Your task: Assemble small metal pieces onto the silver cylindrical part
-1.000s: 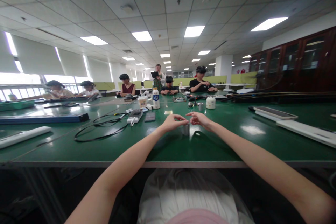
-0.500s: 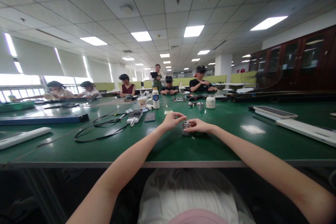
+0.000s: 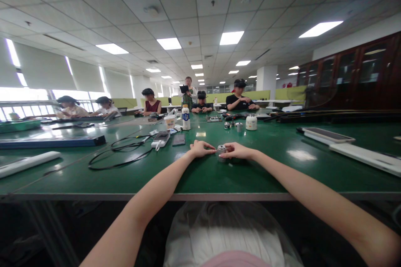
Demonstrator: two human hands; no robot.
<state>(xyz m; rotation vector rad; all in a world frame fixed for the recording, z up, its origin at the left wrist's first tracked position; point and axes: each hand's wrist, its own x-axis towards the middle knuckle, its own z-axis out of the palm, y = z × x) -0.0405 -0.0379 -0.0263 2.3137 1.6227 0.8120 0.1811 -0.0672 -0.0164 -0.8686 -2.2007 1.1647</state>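
A small silver metal cylinder (image 3: 222, 152) stands upright on the green table in front of me, with a dark detail in the middle of its top. My right hand (image 3: 236, 150) grips it from the right, thumb low on the near side and fingers round the far side. To its left is my left hand (image 3: 202, 149), its fingers stretched toward the cylinder. The left fingertips are very close to the cylinder's side; whether they touch I cannot tell. No object shows in the left hand.
Beyond my hands stand a white bottle (image 3: 186, 117), a white jar (image 3: 251, 122) and another metal cylinder (image 3: 239, 127). Left of them lie a device (image 3: 161, 137) and a black cable (image 3: 115, 162). White bars (image 3: 365, 154) lie right. Several people sit across the table (image 3: 194, 179).
My left hand has come down from above the cylinder's top and moved left to its side, uncovering the top. My right hand keeps its grip, and the cylinder stays in place.
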